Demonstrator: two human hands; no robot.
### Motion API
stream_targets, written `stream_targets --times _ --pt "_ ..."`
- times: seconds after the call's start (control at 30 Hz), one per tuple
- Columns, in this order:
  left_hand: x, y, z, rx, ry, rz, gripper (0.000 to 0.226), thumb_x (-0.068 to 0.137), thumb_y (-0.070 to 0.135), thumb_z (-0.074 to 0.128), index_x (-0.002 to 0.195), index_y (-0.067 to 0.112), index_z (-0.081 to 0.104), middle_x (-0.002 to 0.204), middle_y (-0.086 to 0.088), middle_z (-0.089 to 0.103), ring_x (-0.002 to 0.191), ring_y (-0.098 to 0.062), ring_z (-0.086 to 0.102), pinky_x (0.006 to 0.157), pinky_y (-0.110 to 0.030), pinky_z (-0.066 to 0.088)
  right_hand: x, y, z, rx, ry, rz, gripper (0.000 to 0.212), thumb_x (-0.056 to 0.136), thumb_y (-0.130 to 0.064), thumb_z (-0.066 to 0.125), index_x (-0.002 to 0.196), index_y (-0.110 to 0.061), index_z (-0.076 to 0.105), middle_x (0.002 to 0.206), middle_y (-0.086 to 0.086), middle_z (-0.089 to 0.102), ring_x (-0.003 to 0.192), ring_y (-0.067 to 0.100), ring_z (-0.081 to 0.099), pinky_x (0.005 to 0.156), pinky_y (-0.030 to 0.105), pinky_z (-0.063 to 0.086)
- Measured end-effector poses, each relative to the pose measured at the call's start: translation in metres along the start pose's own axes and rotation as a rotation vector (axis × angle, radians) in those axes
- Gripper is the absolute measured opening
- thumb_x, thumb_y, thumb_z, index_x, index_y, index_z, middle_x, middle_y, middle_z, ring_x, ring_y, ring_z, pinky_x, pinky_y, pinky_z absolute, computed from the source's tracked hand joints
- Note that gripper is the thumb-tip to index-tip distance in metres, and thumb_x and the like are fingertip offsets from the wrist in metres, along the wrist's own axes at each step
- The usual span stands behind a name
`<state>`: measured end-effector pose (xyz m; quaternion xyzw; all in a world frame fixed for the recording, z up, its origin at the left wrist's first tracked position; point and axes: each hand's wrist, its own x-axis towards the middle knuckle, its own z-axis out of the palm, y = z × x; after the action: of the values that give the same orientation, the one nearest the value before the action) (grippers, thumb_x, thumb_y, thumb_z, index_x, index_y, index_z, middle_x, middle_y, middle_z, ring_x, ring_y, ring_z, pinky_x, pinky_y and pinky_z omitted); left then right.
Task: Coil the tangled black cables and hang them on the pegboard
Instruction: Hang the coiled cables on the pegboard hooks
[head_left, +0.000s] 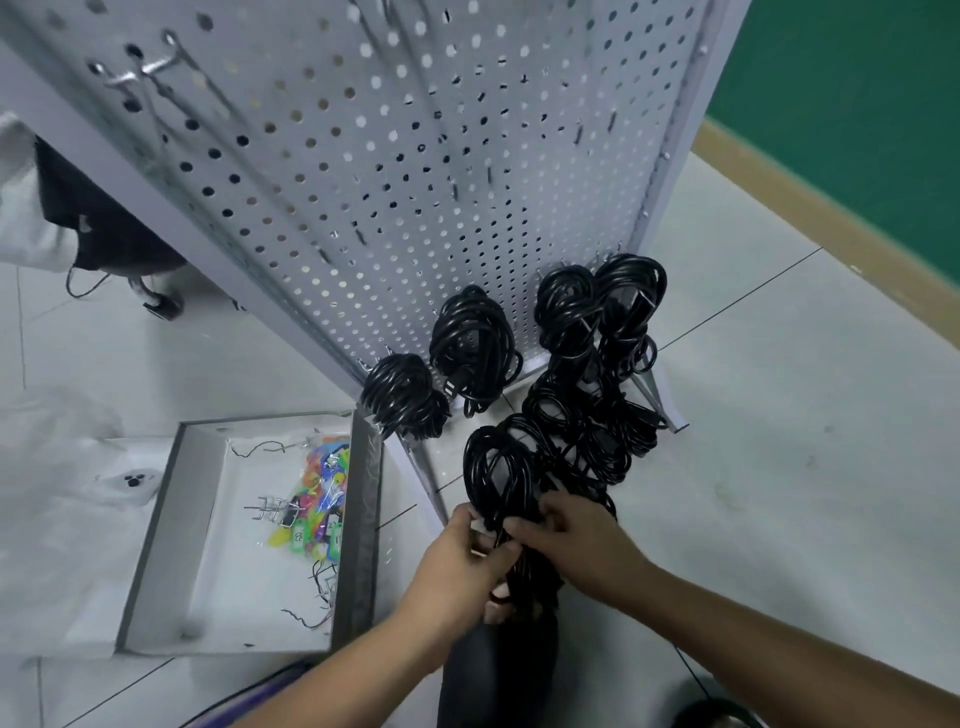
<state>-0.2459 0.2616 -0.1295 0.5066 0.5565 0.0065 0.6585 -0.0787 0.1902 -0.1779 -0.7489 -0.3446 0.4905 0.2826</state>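
Two hands working a cable bundle below the pegboard

The left hand (464, 551) and right hand (576, 540) both grip a black cable bundle (501, 467) low in front of the pegboard (395, 171), their fingers curled around it; four coiled cables (472, 343) hang on the board's lower hooks.

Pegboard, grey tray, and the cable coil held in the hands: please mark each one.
pegboard (363, 182): head view, bare perforated panel.
grey tray (176, 519): head view, left wall.
held cable coil (485, 447): head view, upper loop.

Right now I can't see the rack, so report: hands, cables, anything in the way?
Left hand, right hand grip the cable bundle. Coils hang on the pegboard. Open box left of hands.
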Motion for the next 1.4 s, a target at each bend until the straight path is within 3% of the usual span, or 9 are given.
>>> stream_targets --times 0.23,0.4,0.57,0.7,0.83,0.93,1.1,1.23,1.4 --pt "-0.057 0.046 -0.02 0.236 0.095 0.356 0.013 0.097 0.025 0.077 0.101 0.029 0.065 0.091 0.006 0.066 0.077 -0.006 0.065 0.064 -0.016 0.047 -0.066 -0.056 -0.026 0.083 0.156 -0.226 0.033 0.095 -0.049 0.078 0.077 -0.03 0.059 0.06 -0.013 0.057 0.055 0.002 0.048 0.055 0.018 0.038" --pt "-0.097 0.093 -0.041 0.262 0.226 0.632 0.009 0.103 0.032 0.068 0.096 0.026 0.065 0.093 0.007 0.064 0.083 -0.016 0.065 0.069 -0.038 0.056 -0.089 -0.126 -0.051 0.002 0.263 -0.448 0.038 0.095 -0.058 0.073 0.08 -0.027 0.056 0.063 -0.009 0.054 0.056 0.005 0.046 0.055 0.03 0.043" --pt "-0.141 0.138 -0.065 0.27 0.413 0.839 0.033 0.103 0.062 0.053 0.094 0.031 0.064 0.091 0.01 0.065 0.09 -0.013 0.062 0.076 -0.03 0.048 -0.112 -0.195 -0.067 -0.084 0.316 -0.649 0.028 0.097 -0.055 0.069 0.085 -0.036 0.053 0.069 -0.011 0.059 0.06 0.01 0.055 0.054 0.017 0.04" --pt "-0.176 0.163 -0.083 0.285 0.534 0.979 0.031 0.103 0.062 0.045 0.088 0.039 0.06 0.084 0.011 0.06 0.082 -0.015 0.059 0.067 -0.022 0.044 -0.124 -0.234 -0.066 -0.074 0.344 -0.768 0.024 0.098 -0.059 0.067 0.097 -0.036 0.062 0.076 -0.006 0.061 0.069 0.016 0.059 0.06 0.021 0.048" --pt "-0.189 0.173 -0.098 0.269 0.624 1.0 0.033 0.104 0.065 0.044 0.093 0.04 0.062 0.08 0.012 0.059 0.069 -0.013 0.055 0.058 -0.023 0.042 -0.122 -0.262 -0.06 -0.1 0.356 -0.818 0.03 0.101 -0.064 0.063 0.106 -0.034 0.063 0.076 -0.006 0.062 0.071 0.017 0.062 0.065 0.039 0.055" --pt "-0.183 0.18 -0.107 0.254 0.666 0.962 0.033 0.109 0.05 0.049 0.077 0.043 0.052 0.07 0.019 0.053 0.064 -0.005 0.05 0.059 -0.017 0.037 -0.113 -0.278 -0.053 -0.173 0.384 -0.816 0.032 0.101 -0.066 0.063 0.1 -0.034 0.058 0.072 -0.007 0.06 0.069 0.014 0.059 0.066 0.042 0.054" --pt "-0.17 0.192 -0.118 0.24 0.676 0.923 0.045 0.111 0.038 0.05 0.068 0.049 0.051 0.064 0.024 0.049 0.065 -0.003 0.046 0.06 -0.017 0.035 -0.094 -0.283 -0.045 -0.249 0.392 -0.827 0.043 0.102 -0.065 0.061 0.094 -0.024 0.052 0.07 -0.005 0.059 0.065 0.016 0.057 0.065 0.044 0.053" --pt "-0.15 0.186 -0.125 0.298 0.672 0.872 0.05 0.109 0.049 0.048 0.067 0.024 0.041 0.06 0.012 0.04 0.061 -0.009 0.037 0.057 -0.026 0.029 -0.086 -0.273 -0.045 -0.226 0.387 -0.807 0.041 0.103 -0.064 0.059 0.093 -0.026 0.052 0.068 -0.003 0.058 0.065 0.018 0.057 0.064 0.042 0.052" --pt "-0.131 0.184 -0.13 0.276 0.662 0.862 0.056 0.11 0.051 0.049 0.069 0.013 0.041 0.06 0.005 0.037 0.062 -0.012 0.037 0.056 -0.027 0.03 -0.072 -0.275 -0.045 -0.293 0.38 -0.775 0.046 0.103 -0.069 0.051 0.094 -0.024 0.051 0.068 0.0 0.058 0.063 0.017 0.057 0.065 0.046 0.052"
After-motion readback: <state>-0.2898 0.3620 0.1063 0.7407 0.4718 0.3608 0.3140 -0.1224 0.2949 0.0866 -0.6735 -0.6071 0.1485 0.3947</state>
